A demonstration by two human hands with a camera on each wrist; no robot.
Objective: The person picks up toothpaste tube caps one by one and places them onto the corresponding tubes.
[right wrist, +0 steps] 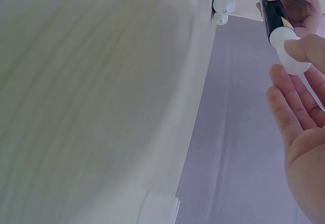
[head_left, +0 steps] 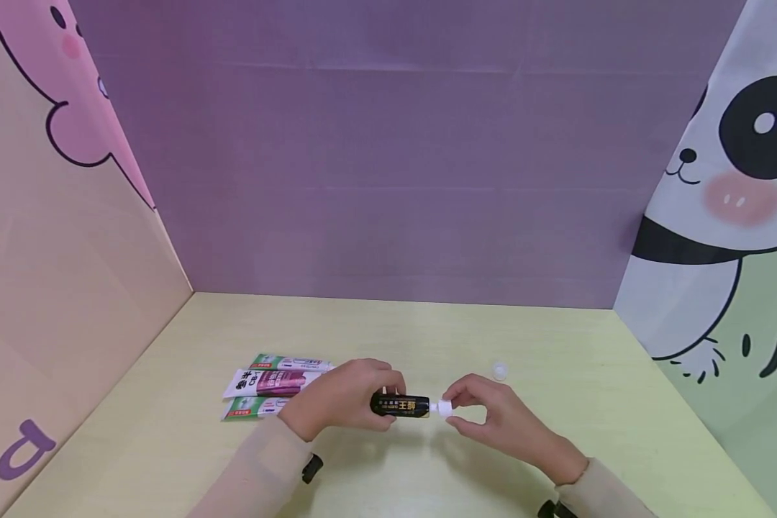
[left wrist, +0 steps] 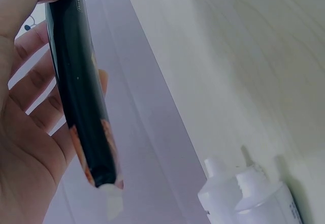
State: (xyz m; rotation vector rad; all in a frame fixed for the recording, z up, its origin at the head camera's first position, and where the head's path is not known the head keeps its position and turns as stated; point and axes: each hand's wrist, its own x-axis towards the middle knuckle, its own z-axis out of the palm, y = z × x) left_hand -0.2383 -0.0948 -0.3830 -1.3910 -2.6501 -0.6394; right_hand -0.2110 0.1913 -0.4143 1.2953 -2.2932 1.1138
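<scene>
My left hand (head_left: pixel 356 396) grips a black toothpaste tube (head_left: pixel 409 406) with gold lettering, held level above the table. At the tube's right end, my right hand (head_left: pixel 492 414) pinches a white cap (head_left: pixel 445 408) between thumb and fingertips. A short stretch of white neck shows between cap and tube in the head view. In the right wrist view the cap (right wrist: pixel 292 56) lies in line with the tube, the thumb on its side. The left wrist view has the black tube (left wrist: pixel 78 82) running down from the thumb, with the other fingers behind it.
Left of the hands lie a purple-and-white toothpaste tube (head_left: pixel 278 383) and two green-and-white tubes, one behind it (head_left: pixel 291 362) and one in front (head_left: pixel 249 409). A small whitish round piece (head_left: pixel 499 370) rests behind the right hand. A purple wall (head_left: pixel 401 180) closes off the table's back edge.
</scene>
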